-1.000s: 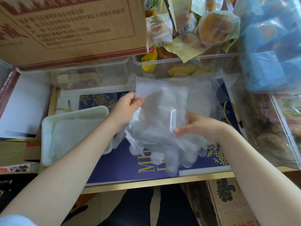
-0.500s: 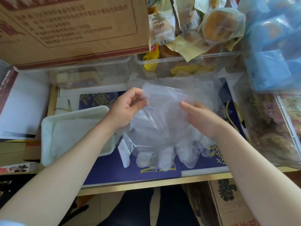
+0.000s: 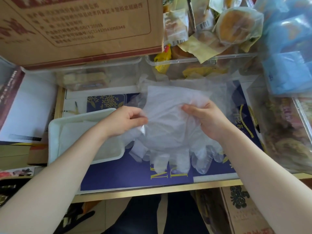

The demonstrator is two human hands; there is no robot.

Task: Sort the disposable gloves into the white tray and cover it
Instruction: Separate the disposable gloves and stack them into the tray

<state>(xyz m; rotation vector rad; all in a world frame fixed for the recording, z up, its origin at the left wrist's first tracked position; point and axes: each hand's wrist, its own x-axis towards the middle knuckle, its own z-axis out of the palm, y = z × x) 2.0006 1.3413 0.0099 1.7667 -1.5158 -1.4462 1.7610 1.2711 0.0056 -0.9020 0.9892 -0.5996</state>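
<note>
Currently I hold the stack of disposable gloves (image 3: 170,130) between both hands above the blue mat (image 3: 128,173). My left hand (image 3: 125,121) pinches the stack at its left edge, thumb and fingers curled onto the film; my right hand (image 3: 205,121) grips the right side, fingers folded into the plastic. The long axis of the gloves runs front to back: cuffs point away from me toward the clear bins (image 3: 199,62), glove fingers hang toward me over the mat. The white tray (image 3: 55,132) lies directly to the left of the stack, its right wall passing under my left wrist, so my left hand is the nearer hand to it. The tray's long side appears to run left to right, roughly crosswise to the gloves. In my judgement, the transfer calls for a leftward carry, probably with a turn or fold of the stack to fit. No lid is identifiable from this view.
</note>
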